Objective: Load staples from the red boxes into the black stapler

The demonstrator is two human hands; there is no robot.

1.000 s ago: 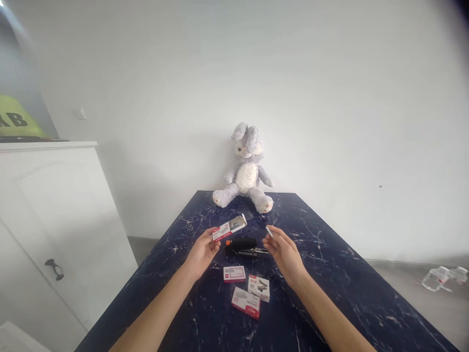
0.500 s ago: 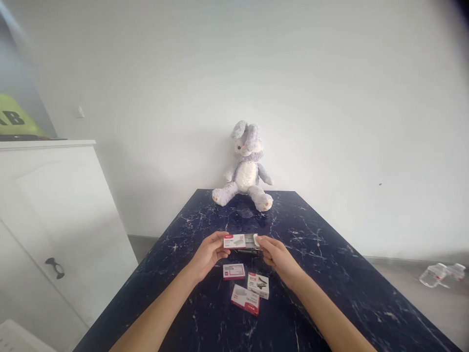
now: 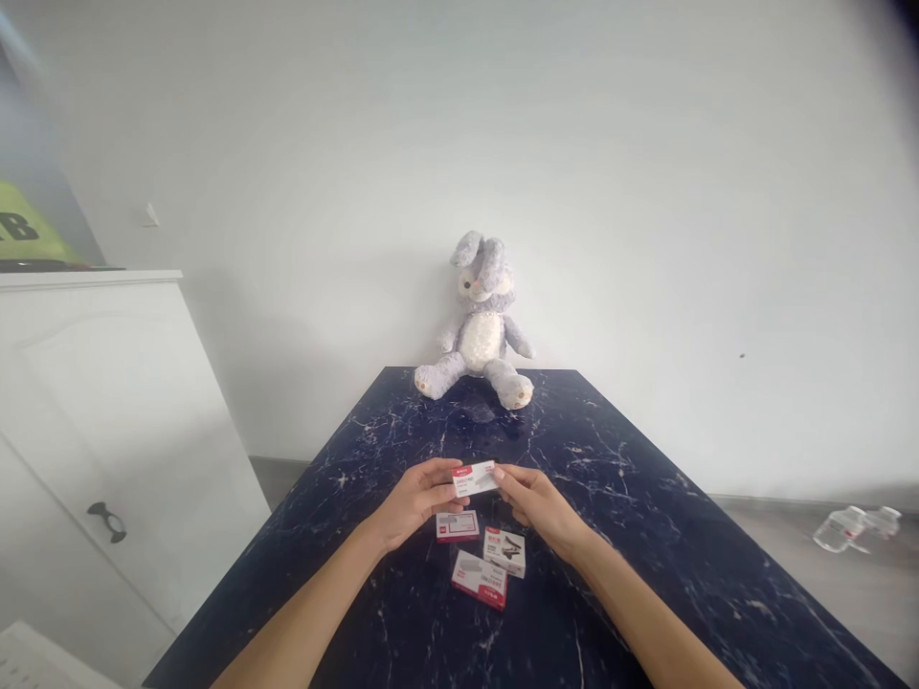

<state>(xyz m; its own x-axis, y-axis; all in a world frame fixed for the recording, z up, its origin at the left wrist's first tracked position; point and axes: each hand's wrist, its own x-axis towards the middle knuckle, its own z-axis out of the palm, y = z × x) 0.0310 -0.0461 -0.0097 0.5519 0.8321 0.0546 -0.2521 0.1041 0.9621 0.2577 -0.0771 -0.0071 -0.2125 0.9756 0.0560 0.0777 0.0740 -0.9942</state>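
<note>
A small red-and-white staple box [image 3: 475,479] is held above the table between both hands. My left hand [image 3: 420,500] grips its left end, with fingers behind and thumb below. My right hand [image 3: 535,500] pinches its right end. The box's sleeve looks closed, with no inner tray showing. A dark object behind it is mostly hidden. On the table below lie a white box with a pink-red border [image 3: 458,525], a white box with a dark clip-like picture [image 3: 504,551], and another red-and-white staple box [image 3: 480,579] touching or overlapping it.
A grey plush rabbit [image 3: 481,340] sits at the far end of the dark blue marbled table [image 3: 610,536], against the wall. A white cabinet [image 3: 107,402] stands on the left. Clear plastic bottles [image 3: 840,529] lie on the floor at the right.
The tray that stuck out of the box's right end is now inside the sleeve. My hands have come closer together, and the box is tilted slightly.
</note>
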